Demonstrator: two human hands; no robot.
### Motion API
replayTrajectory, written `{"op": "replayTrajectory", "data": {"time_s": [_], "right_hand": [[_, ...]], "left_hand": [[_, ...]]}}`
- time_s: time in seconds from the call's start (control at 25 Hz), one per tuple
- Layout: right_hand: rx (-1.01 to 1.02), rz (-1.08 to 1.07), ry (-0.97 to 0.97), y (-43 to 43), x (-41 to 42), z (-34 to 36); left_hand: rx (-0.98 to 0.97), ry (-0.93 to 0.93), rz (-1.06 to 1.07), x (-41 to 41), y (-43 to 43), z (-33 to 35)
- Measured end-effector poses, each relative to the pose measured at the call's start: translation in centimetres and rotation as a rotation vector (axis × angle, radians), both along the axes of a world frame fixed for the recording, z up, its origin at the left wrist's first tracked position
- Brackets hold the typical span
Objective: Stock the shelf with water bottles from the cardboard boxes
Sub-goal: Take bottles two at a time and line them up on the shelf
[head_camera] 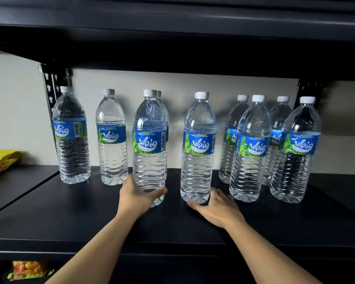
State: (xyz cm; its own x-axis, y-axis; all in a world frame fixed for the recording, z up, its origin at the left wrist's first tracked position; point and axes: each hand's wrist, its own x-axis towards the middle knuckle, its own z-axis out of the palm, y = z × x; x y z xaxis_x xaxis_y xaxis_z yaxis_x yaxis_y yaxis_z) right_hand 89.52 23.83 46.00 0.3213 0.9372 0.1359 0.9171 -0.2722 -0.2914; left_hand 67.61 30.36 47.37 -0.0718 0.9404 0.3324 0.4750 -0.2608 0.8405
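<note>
Several clear water bottles with blue labels and white caps stand upright on a black shelf [70, 212]. My left hand [135, 196] grips the base of one front bottle [149, 140], with another bottle close behind it. My right hand [215, 206] wraps the base of a second front bottle [199, 144], fingers behind it and thumb in front. Two single bottles [72, 136] [111, 138] stand at the back left. On the right, two front bottles [251, 148] [295, 150] stand before two rear ones. No cardboard box is in view.
The upper shelf board [172, 48] hangs low over the bottle caps. A yellow snack packet [0, 162] lies on the neighbouring shelf at the left. More snack packets [27, 269] sit on the lower shelf. Black uprights [49, 89] flank the bay.
</note>
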Motion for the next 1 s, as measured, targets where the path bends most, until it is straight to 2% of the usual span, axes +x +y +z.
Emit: {"op": "replayTrajectory", "data": {"time_s": [0.16, 0.28, 0.48, 0.72, 1.0], "right_hand": [[0.021, 0.003, -0.008, -0.2, -0.1, 0.0], [0.025, -0.004, -0.002, -0.4, -0.3, 0.2], [0.044, -0.005, 0.009, -0.8, -0.5, 0.6], [0.057, 0.000, 0.045, -1.1, -0.7, 1.0], [0.051, -0.009, 0.056, -1.0, -0.8, 0.7]], "left_hand": [[-0.083, -0.057, -0.003, 0.4, 0.3, -0.2], [-0.120, 0.006, -0.015, 0.5, 0.6, -0.5], [-0.118, 0.098, -0.084, 0.2, 0.9, -1.2], [-0.053, 0.102, 0.009, 0.0, 1.0, -1.7], [-0.080, 0.082, 0.029, 0.0, 1.2, -1.7]]}}
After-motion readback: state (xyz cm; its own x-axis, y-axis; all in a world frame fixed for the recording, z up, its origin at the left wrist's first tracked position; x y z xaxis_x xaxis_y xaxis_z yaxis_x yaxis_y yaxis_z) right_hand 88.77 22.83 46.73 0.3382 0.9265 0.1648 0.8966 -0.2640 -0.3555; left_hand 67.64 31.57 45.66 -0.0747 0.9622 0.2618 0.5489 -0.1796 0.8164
